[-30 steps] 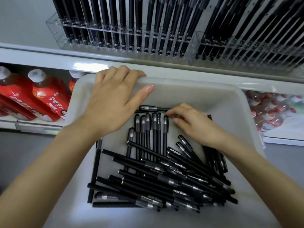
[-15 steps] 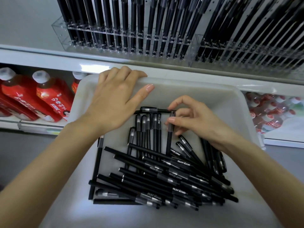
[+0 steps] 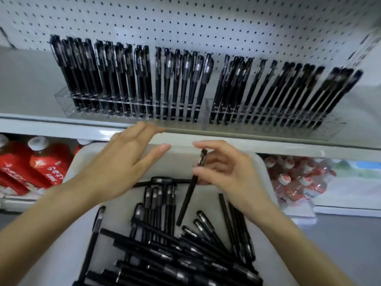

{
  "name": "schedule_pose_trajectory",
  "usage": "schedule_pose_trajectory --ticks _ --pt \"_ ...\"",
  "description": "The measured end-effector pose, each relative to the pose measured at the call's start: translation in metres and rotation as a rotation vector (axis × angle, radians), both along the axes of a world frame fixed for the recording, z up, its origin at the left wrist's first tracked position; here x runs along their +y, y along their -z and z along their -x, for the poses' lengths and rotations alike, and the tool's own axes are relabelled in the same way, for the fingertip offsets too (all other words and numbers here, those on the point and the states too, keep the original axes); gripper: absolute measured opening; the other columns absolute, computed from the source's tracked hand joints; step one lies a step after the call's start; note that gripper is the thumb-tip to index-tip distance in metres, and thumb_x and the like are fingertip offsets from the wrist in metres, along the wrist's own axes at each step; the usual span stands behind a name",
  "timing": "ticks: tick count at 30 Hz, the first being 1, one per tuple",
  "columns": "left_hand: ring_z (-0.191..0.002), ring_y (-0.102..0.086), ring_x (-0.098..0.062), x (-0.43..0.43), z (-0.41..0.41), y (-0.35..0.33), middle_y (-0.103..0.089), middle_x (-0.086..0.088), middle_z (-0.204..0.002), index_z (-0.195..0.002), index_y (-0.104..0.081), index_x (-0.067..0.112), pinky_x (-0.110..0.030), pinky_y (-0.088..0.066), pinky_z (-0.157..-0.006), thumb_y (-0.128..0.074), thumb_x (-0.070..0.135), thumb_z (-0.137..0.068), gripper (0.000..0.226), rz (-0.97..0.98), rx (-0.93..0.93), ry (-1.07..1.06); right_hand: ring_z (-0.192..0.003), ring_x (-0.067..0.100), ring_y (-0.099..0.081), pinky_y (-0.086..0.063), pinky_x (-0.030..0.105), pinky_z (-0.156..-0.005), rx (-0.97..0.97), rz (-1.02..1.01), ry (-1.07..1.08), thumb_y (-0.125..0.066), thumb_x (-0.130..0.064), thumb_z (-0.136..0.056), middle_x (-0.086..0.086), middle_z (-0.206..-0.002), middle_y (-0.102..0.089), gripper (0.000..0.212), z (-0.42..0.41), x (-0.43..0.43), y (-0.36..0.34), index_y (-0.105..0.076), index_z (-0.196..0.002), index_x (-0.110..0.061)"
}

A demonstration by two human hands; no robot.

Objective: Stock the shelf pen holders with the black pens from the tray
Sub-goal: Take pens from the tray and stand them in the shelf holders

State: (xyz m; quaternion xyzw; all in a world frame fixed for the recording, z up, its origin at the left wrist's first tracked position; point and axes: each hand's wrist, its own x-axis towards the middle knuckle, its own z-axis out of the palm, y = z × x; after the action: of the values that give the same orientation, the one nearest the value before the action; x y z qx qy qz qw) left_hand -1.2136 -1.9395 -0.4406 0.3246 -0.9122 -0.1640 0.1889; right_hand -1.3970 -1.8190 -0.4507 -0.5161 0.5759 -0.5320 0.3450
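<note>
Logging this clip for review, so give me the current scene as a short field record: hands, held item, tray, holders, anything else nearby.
tray: white, holds a pile of loose pens
right hand: pinches a single pen, tilted, upper end between the fingers
left hand: fingers straight, over the tray's far rim
pen holders: clear, on the shelf, filled with upright black pens
lower shelf: red bottles

The tray (image 3: 61, 254) was placed at lower centre, with loose pens (image 3: 165, 254) heaped in it. One pen (image 3: 186, 205) was held above the heap by the right hand (image 3: 231, 174). Pen holders (image 3: 132, 106) were ranged on the shelf (image 3: 51, 129) above; bottles (image 3: 47, 164) were stowed beneath it, left and right.
</note>
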Motion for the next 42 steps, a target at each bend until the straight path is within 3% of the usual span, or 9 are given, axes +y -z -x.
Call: schedule_pose_trajectory --ticks 3,9,12,16,20,25,30,35,42 --pt "-0.126 -0.036 -0.004 0.003 0.028 -0.014 -0.041 0.014 -0.136 -0.137 -0.04 0.028 -0.03 -0.029 -0.106 -0.016 0.067 -0.087 0.068 0.043 0.028 0.034 -0.073 0.019 -0.068 -0.057 0.027 -0.065 -0.003 0.21 0.256 -0.071 -0.005 -0.078 0.008 -0.076 -0.061 0.035 0.039 -0.003 -0.039 -0.056 -0.107 -0.017" --pt "-0.134 -0.027 -0.007 0.012 0.09 -0.023 -0.034 0.007 -0.148 -0.144 -0.031 0.023 -0.022 -0.012 -0.106 -0.018 0.06 -0.093 0.065 0.208 -0.087 0.08 -0.075 0.016 -0.067 -0.059 0.032 -0.07 0.23 0.478 0.518 -0.073 -0.009 -0.081 0.006 -0.082 -0.06 0.037 0.103 -0.014 -0.09 -0.046 -0.094 -0.03" --pt "-0.131 -0.039 -0.015 0.015 0.105 -0.016 -0.046 -0.001 -0.141 -0.139 -0.042 0.016 -0.027 -0.02 -0.107 -0.019 0.058 -0.096 0.064 0.3 -0.132 0.053 -0.081 0.015 -0.066 -0.057 0.034 -0.077 0.336 0.523 0.578 -0.075 -0.013 -0.079 0.001 -0.086 -0.06 0.04 0.12 -0.027 -0.095 -0.045 -0.093 -0.035" --pt "-0.128 -0.039 -0.015 0.011 0.107 -0.003 -0.05 -0.002 -0.138 -0.134 -0.048 0.012 -0.028 -0.021 -0.108 -0.025 0.054 -0.097 0.06 0.294 -0.13 0.03 -0.078 0.002 -0.059 -0.052 0.021 -0.078 0.395 0.506 0.576 -0.075 -0.014 -0.079 -0.014 -0.081 -0.054 0.04 0.124 -0.046 -0.087 -0.044 -0.093 -0.034" --pt "-0.131 -0.036 -0.013 0.006 0.105 0.003 -0.046 0.0 -0.141 -0.137 -0.043 0.014 -0.03 -0.018 -0.109 -0.024 0.054 -0.098 0.06 0.29 -0.126 0.049 -0.077 0.005 -0.06 -0.053 0.023 -0.076 0.388 0.455 0.554 -0.074 -0.013 -0.079 -0.013 -0.079 -0.054 0.035 0.124 -0.058 -0.084 -0.047 -0.099 -0.022" --pt "-0.129 -0.032 -0.01 0.005 0.106 0.005 -0.048 0.001 -0.137 -0.133 -0.046 0.015 -0.029 -0.016 -0.109 -0.025 0.053 -0.098 0.056 0.284 -0.067 0.057 -0.075 0.0 -0.06 -0.055 0.025 -0.075 0.393 0.435 0.482 -0.074 -0.013 -0.079 -0.011 -0.077 -0.057 0.035 0.124 -0.062 -0.091 -0.048 -0.094 -0.03" --pt "-0.134 -0.03 -0.01 0.003 0.106 0.009 -0.043 0.002 -0.141 -0.136 -0.043 0.016 -0.032 -0.017 -0.111 -0.023 0.055 -0.098 0.058 0.281 -0.037 0.065 -0.081 0.002 -0.059 -0.052 0.023 -0.079 0.54 0.345 0.427 -0.074 -0.016 -0.079 -0.015 -0.081 -0.056 0.032 0.123 -0.065 -0.075 -0.053 -0.102 -0.024" --pt "-0.136 -0.03 -0.011 0.003 0.107 0.01 -0.042 0.003 -0.143 -0.136 -0.042 0.016 -0.034 -0.016 -0.112 -0.022 0.056 -0.098 0.059 0.267 -0.023 0.071 -0.073 0.002 -0.054 -0.045 0.007 -0.073 0.768 0.376 0.402 -0.073 -0.016 -0.08 -0.006 -0.08 -0.058 0.044 0.126 -0.07 -0.059 -0.056 -0.12 -0.014" --pt "-0.135 -0.031 -0.01 0.002 0.106 0.011 -0.042 0.003 -0.142 -0.137 -0.041 0.017 -0.033 -0.016 -0.112 -0.021 0.056 -0.098 0.059 0.258 -0.008 0.072 -0.068 0.01 -0.054 -0.049 0.019 -0.069 0.861 0.378 0.382 -0.073 -0.014 -0.08 0.002 -0.077 -0.058 0.048 0.128 -0.075 -0.059 -0.053 -0.123 -0.013"
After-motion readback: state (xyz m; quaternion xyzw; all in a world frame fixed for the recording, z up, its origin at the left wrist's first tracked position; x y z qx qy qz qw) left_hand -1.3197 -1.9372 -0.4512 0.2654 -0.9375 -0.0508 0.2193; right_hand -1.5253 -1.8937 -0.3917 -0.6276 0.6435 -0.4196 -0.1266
